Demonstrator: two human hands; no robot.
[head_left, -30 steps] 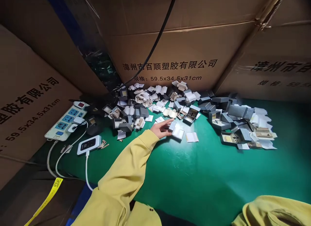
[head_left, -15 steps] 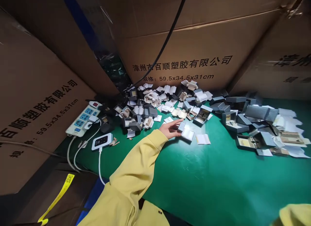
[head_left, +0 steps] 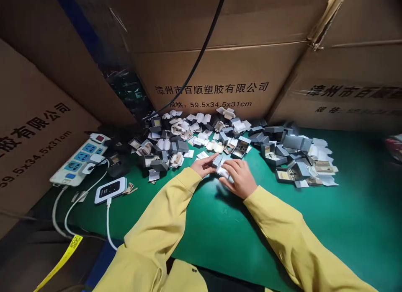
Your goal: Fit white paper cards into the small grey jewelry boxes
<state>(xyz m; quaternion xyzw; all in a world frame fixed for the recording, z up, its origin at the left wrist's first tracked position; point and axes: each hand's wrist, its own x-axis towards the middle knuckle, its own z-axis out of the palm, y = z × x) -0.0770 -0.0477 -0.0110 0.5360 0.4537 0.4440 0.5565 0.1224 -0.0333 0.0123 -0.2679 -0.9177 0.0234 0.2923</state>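
Note:
Near the middle of the table, my left hand [head_left: 203, 166] holds a small grey box [head_left: 216, 161] at its left side, thumb and fingers closed on it. The box lies open, its white inner side [head_left: 221, 171] turned toward the right. Over that white side bends my right hand [head_left: 241, 179], its thumb below and its fingers above, gripping the edge. The right fingers hide part of the box. Just behind the hands stands an open dark box [head_left: 241, 146] with small parts inside.
A heap of small boxes and white inserts [head_left: 179, 126] lies along the back. More grey boxes [head_left: 295, 143] are piled at the right. On the left are a power strip [head_left: 81, 158] and a white device [head_left: 110, 190] with cables. Large cartons [head_left: 213, 65] wall the back.
My right hand has come in from the lower right to the box's white side. My left hand still holds the box. The view has shifted to the right.

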